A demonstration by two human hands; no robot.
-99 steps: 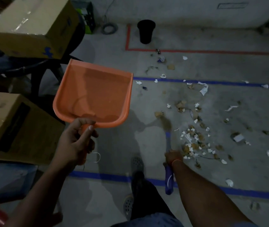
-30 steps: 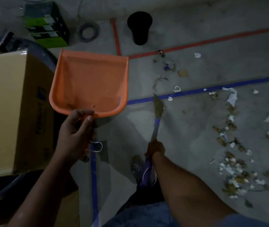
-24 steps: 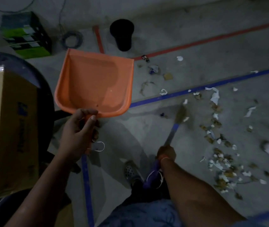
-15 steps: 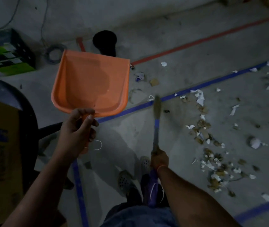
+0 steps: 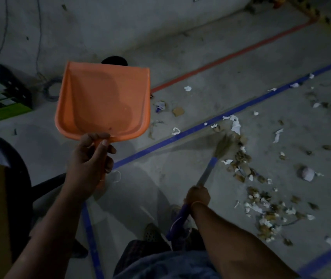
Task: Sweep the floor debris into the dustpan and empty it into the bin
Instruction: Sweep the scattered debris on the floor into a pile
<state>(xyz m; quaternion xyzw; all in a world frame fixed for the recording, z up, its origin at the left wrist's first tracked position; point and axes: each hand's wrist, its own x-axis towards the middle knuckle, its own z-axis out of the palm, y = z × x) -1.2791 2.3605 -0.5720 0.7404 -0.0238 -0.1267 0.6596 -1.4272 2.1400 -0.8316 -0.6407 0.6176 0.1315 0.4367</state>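
I judge the job barely begun. The floor (image 5: pixel 211 57) carries a wide scatter of debris (image 5: pixel 261 198), paper scraps and brown bits, spread across the right side on both sides of the blue tape line (image 5: pixel 180 135), with a loose band trailing down toward the lower right. None of it is gathered into one tight pile.

The dustpan (image 5: pixel 103 101) is up in the air, tilted toward me, and its tray looks empty. My left hand (image 5: pixel 89 164) has its fingers curled round the pan's handle, thumb on top.

The bin (image 5: pixel 114 59) stands by the far wall, mostly hidden behind the pan's top edge, well apart from the mess.

My right hand (image 5: pixel 198 195) is wrapped round the broom (image 5: pixel 209 170) handle; the bristles are blurred, down among the scraps just past the blue line.

Left to do, as I read it: gather the scraps, set the pan down, sweep in, carry to the bin, tip.
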